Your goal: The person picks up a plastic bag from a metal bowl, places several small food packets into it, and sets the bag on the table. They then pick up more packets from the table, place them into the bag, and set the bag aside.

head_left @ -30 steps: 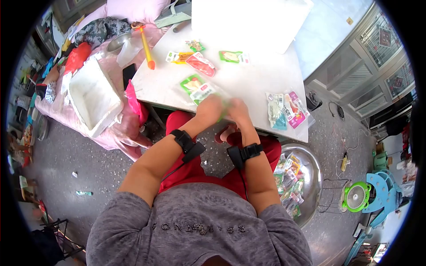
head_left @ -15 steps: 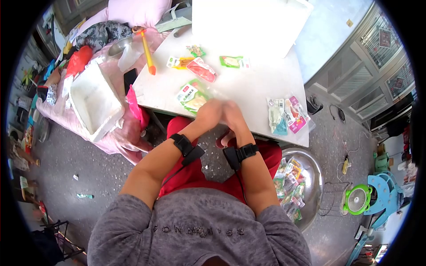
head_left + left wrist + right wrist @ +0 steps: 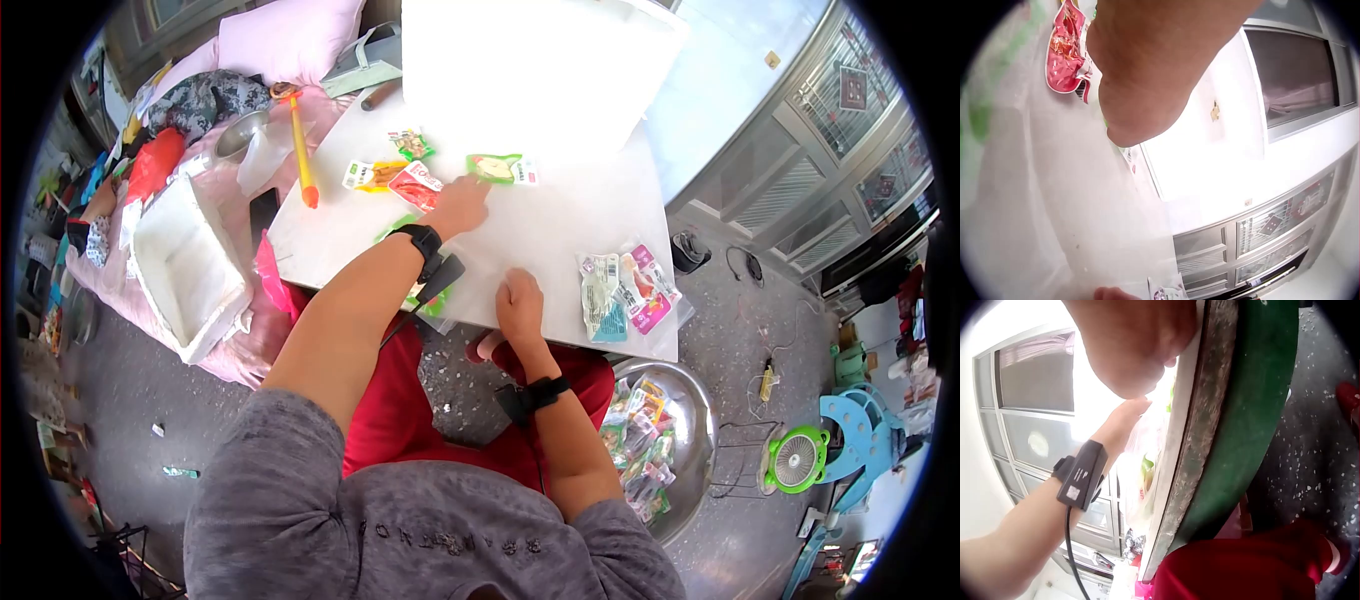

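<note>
My left hand [image 3: 462, 205] reaches across the white table, fingertips right at the near left edge of a green food packet [image 3: 505, 170]. Beside it lies a red packet [image 3: 415, 187], also visible in the left wrist view [image 3: 1066, 56]. Under the left forearm, a green-and-white packet [image 3: 432, 300] in clear plastic is mostly hidden. My right hand [image 3: 520, 305] rests near the table's front edge, its fingers loosely curled with nothing seen in them. The left hand's fingers are hidden in its own wrist view.
A yellow packet [image 3: 372, 176] and a small green one [image 3: 411, 144] lie further back. At the right, white and purple packets [image 3: 648, 290] lie together. A metal basin [image 3: 690, 450] of packets stands on the floor. A large white box [image 3: 530, 70] stands at the back; a foam box [image 3: 190, 265] sits left.
Both hands were together at the clear plastic of the green-and-white packet. They have parted: the left reached forward to the green packet, the right drew back slightly. The view shifted a little.
</note>
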Demonstrator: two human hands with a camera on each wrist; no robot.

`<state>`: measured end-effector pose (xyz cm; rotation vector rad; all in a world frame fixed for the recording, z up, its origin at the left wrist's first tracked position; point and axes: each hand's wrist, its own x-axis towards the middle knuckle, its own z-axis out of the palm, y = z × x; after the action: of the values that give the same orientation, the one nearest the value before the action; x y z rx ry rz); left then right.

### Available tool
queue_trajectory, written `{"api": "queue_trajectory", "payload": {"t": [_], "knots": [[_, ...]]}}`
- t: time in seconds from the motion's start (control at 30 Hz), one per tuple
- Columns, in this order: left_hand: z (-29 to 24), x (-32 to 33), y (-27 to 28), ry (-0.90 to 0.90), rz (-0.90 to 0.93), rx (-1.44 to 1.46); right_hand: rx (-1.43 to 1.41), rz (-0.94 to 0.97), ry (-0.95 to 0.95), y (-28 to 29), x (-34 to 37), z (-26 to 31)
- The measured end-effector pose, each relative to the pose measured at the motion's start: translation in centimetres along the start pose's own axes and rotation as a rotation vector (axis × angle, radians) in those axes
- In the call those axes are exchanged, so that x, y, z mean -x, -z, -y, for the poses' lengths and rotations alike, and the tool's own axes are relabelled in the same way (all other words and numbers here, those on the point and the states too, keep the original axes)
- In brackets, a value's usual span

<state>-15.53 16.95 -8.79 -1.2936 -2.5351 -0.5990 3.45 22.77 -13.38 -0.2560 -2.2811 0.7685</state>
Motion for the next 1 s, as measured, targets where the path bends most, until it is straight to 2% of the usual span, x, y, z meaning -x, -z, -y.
{"api": "queue_trajectory", "payload": {"t": [0.03,0.07,0.17,0.27,0.37,0.47,0.57,0.67,0.77,0.9,1.0], "knots": [[0.1,-1.0,-0.5,0.009,-0.051,-0.084,-0.007,-0.008,0.011,0.1,0.0,0.0],[0.4,-2.4,-0.7,0.032,0.079,-0.054,-0.014,-0.017,0.020,0.3,0.0,0.2],[0.3,-4.3,-1.8,0.013,0.016,-0.097,-0.039,-0.036,0.039,0.1,-0.2,0.1],[1.3,-6.0,-3.5,0.060,0.113,-0.057,-0.059,-0.034,0.012,0.4,-0.3,0.5],[1.6,-6.9,-3.5,0.141,0.330,-0.064,-0.055,-0.025,0.014,0.3,-0.3,0.4],[-0.3,-7.4,-0.3,0.098,0.532,-0.155,-0.055,-0.040,0.026,0.3,-0.3,0.4],[-1.0,-7.7,-0.4,0.150,0.839,-0.061,-0.054,-0.043,0.026,0.4,-0.3,0.5],[-2.3,-6.1,1.3,0.115,0.617,-0.004,-0.076,-0.065,0.032,0.1,-0.1,0.1],[-1.9,-4.4,-0.5,0.150,0.477,0.007,-0.078,-0.078,0.025,0.1,-0.1,0.1],[-4.2,-3.0,-0.9,0.216,0.475,0.080,-0.095,-0.122,0.019,0.2,-0.1,0.3],[-6.3,-1.6,-0.1,0.264,0.381,0.159,-0.117,-0.174,-0.006,0.3,0.1,0.2]]}}
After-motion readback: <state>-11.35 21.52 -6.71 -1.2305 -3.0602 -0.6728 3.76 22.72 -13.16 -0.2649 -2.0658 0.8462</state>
